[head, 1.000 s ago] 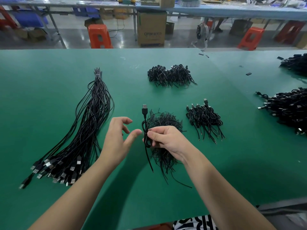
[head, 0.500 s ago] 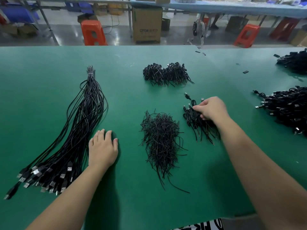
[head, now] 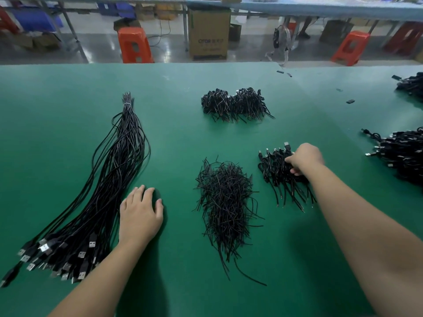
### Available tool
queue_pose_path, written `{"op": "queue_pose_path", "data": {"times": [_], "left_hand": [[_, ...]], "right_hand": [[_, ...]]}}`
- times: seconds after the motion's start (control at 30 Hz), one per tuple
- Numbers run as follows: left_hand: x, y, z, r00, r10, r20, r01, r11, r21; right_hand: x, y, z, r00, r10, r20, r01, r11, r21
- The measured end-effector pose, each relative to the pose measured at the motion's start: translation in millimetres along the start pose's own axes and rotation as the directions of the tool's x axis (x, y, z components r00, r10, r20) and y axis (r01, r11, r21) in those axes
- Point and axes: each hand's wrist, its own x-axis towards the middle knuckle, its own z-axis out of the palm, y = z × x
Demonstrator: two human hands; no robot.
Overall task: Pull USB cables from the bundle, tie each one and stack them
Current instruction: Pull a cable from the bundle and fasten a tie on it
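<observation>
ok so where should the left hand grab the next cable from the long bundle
Judging by the layout, pinch one USB plug at the bundle's fanned near end, coming from its right side where the left hand rests. The far end is tied, so pulling toward you should slide one cable out.

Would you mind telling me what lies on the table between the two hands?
In the head view, a loose pile of black twist ties lies between the left hand and the right hand.

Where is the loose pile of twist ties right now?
Head view: the pile of twist ties lies centre table, between the left hand and the tied cables.
</observation>
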Motion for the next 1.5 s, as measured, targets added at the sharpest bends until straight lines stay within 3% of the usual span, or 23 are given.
{"op": "queue_pose_path", "data": {"times": [0.27, 0.33, 0.43, 0.57, 0.67, 0.77, 0.83, 1.07, 1.27, 1.33, 1.4, 1.43, 1.5], "left_hand": [[-1, 1, 0, 1.000, 0.000, -0.006, 0.000, 1.000, -0.001], [-1, 1, 0, 1.000, 0.000, 0.000, 0.000, 1.000, 0.003], [-1, 1, -1, 1.000, 0.002, 0.002, -0.002, 1.000, 0.000], [-1, 1, -2, 1.000, 0.000, 0.015, 0.000, 1.000, -0.018], [-1, 0, -2, 1.000, 0.001, 0.023, 0.000, 1.000, -0.028], [-1, 1, -4, 1.000, -0.012, 0.015, 0.013, 0.998, -0.061], [0, 1, -5, 1.000, -0.022, 0.012, 0.023, 0.996, -0.084], [2, -2, -10, 0.999, -0.048, 0.014, 0.050, 0.966, -0.253], [8, -14, -38, 0.990, -0.020, 0.136, 0.087, 0.858, -0.506], [9, -28, -50, 0.998, -0.030, 0.050, 0.048, 0.901, -0.432], [10, -46, -64, 0.995, -0.043, -0.086, 0.029, 0.987, -0.157], [13, -54, -70, 0.993, -0.059, -0.101, 0.059, 0.998, -0.009], [16, -68, -84, 0.990, -0.144, -0.004, 0.141, 0.965, 0.221]], "right_hand": [[-8, -4, -1, 0.986, -0.114, -0.119, 0.076, 0.957, -0.279], [-17, -11, -4, 0.959, -0.228, -0.171, 0.169, 0.938, -0.302], [-42, -35, -9, 0.889, -0.403, -0.218, 0.369, 0.912, -0.179], [-102, -86, -4, 0.810, -0.580, -0.079, 0.586, 0.801, 0.121], [-161, -113, 27, 0.738, -0.651, 0.178, 0.570, 0.743, 0.351], [-215, -125, 78, 0.621, -0.666, 0.414, 0.579, 0.745, 0.331], [-239, -124, 111, 0.594, -0.637, 0.491, 0.581, 0.762, 0.286], [-265, -103, 162, 0.607, -0.625, 0.490, 0.617, 0.760, 0.205], [-263, -93, 161, 0.572, -0.655, 0.493, 0.632, 0.735, 0.244], [-263, -92, 160, 0.564, -0.661, 0.495, 0.631, 0.732, 0.259], [-263, -92, 159, 0.555, -0.667, 0.496, 0.634, 0.726, 0.266], [-262, -92, 158, 0.552, -0.670, 0.497, 0.636, 0.723, 0.268], [-262, -91, 157, 0.550, -0.671, 0.498, 0.637, 0.722, 0.270]]}}
